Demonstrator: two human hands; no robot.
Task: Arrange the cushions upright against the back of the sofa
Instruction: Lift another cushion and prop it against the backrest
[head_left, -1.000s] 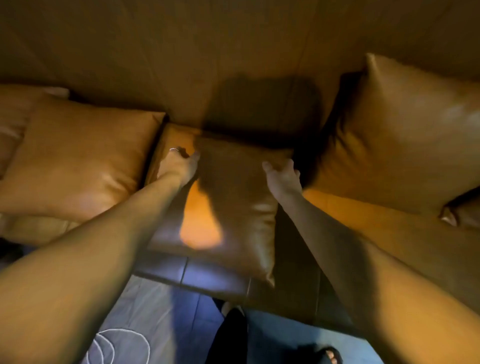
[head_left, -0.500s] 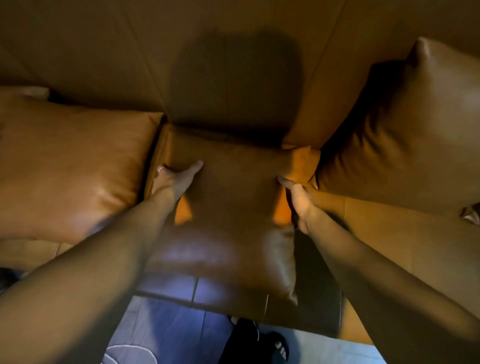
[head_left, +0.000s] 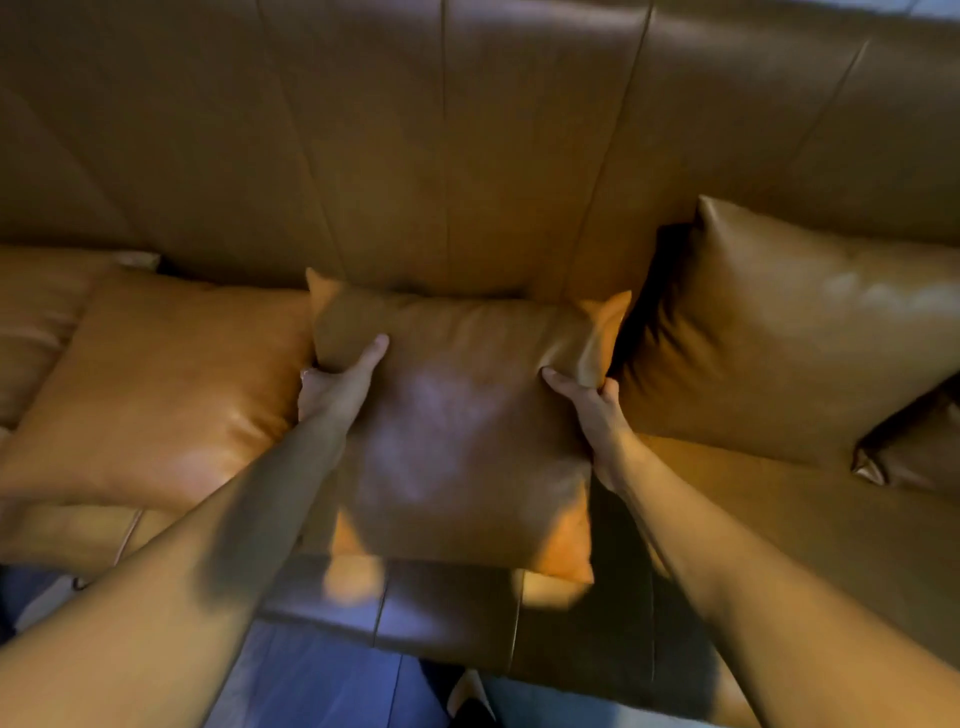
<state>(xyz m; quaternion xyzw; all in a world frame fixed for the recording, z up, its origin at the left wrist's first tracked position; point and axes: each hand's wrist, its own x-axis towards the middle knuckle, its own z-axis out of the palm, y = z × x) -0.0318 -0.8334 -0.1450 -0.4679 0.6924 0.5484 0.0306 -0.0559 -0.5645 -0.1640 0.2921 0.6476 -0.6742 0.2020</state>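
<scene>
A tan leather middle cushion (head_left: 457, 431) is lifted off the seat, tilted with its top edge toward the sofa back (head_left: 467, 156). My left hand (head_left: 337, 387) grips its left edge and my right hand (head_left: 587, 400) grips its right edge near the upper corner. A left cushion (head_left: 171, 384) lies leaning on the seat beside it. The larger right cushion (head_left: 789, 332) stands propped against the backrest.
Another cushion corner (head_left: 914, 452) shows at the far right, and one more cushion (head_left: 36, 312) at the far left. The sofa seat (head_left: 779, 530) runs along the front edge, with blue-grey floor (head_left: 311, 675) below it.
Both hands closed on the middle cushion's sides and raised it from lying flat on the seat. Its top edge now points at the backrest.
</scene>
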